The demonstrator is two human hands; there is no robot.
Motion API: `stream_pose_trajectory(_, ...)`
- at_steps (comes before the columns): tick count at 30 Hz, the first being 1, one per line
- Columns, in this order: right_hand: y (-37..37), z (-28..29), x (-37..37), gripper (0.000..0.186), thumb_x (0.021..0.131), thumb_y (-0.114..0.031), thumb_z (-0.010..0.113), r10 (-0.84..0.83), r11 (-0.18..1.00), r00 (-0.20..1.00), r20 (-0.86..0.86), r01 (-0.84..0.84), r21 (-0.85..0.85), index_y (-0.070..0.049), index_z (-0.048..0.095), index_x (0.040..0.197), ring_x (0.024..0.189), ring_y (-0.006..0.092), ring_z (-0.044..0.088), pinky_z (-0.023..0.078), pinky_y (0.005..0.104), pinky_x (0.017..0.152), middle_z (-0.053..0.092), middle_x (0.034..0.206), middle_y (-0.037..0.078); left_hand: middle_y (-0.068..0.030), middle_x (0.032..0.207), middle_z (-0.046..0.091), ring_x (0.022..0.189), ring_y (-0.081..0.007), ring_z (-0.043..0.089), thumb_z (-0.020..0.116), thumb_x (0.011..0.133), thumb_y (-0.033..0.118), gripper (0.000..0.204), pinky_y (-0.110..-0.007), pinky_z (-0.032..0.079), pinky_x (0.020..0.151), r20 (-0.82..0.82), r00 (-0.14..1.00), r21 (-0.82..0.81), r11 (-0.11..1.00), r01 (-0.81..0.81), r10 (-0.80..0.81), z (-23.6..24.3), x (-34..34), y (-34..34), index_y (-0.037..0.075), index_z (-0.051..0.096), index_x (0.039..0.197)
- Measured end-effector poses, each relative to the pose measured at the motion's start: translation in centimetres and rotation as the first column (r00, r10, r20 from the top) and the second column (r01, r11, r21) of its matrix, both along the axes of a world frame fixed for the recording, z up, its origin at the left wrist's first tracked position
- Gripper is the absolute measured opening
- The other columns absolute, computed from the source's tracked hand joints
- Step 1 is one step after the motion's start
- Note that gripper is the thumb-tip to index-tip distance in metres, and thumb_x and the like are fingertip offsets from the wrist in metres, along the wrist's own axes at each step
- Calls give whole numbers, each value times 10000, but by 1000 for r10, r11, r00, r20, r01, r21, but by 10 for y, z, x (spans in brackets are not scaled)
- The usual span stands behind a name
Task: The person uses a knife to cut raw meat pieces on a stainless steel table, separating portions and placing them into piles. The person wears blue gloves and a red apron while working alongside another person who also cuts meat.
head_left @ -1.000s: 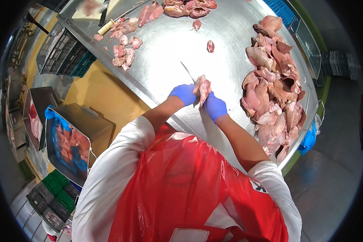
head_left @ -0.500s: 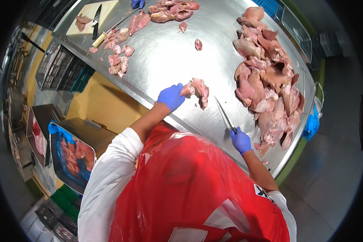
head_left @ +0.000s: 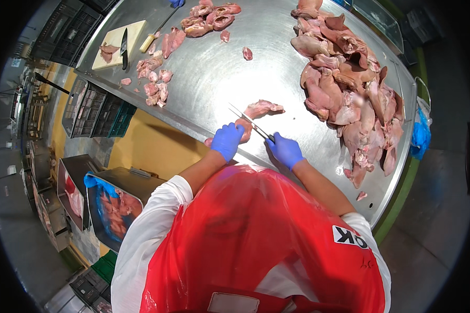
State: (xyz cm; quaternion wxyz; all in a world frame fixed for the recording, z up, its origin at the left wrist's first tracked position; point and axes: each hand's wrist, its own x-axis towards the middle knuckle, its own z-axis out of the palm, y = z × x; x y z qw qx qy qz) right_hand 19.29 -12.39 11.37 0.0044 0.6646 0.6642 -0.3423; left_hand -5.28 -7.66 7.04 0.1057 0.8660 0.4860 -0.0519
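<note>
My left hand (head_left: 227, 142), in a blue glove, is closed around a pink piece of meat (head_left: 243, 131) at the near edge of the steel table. In my right hand (head_left: 286, 151), also gloved in blue, is the dark handle of a thin-bladed knife (head_left: 249, 121). Its blade slants up and left across the meat, close to my left fingers. Just beyond the blade lies another stretch of meat (head_left: 265, 108); whether it is joined to the held part I cannot tell.
A large heap of skin-on meat (head_left: 344, 88) covers the table's right side. Trimmings (head_left: 156, 94) and larger cuts (head_left: 211, 18) lie left and far. A cutting board (head_left: 136, 29) bears a second knife (head_left: 124, 49); beside it is a cream-handled tool (head_left: 148, 42). A meat-filled bin (head_left: 107, 235) stands left.
My right hand has brought the knife left and up to the meat, its blade now across it. My left hand has drawn slightly nearer, and the meat lies differently. The whole view has shifted.
</note>
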Motion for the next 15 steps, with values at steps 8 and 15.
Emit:
stream_pose_trajectory(8, -7, 2, 24, 326, 1044, -343, 498, 128, 991, 990, 63, -129, 23, -31, 568, 1108, 826, 433, 710, 555, 520, 765, 727, 900, 233, -265, 1179, 630, 1087, -439, 645, 576, 974, 287, 406, -513, 527, 897, 347, 768, -285, 840, -461, 539, -10, -30, 12, 16, 533, 1273)
stream_pose_trajectory(15, -33, -5, 45, 389, 1015, -431, 513, 95, 995, 991, 91, -91, -51, -57, 590, 1088, 837, 452, 708, 542, 561, 781, 725, 886, 250, -82, 743, 676, 630, -165, 651, 705, 882, 286, 328, -309, 519, 596, 407, 314, -670, 514, -535, 858, 46, -139, 71, 33, 653, 1084)
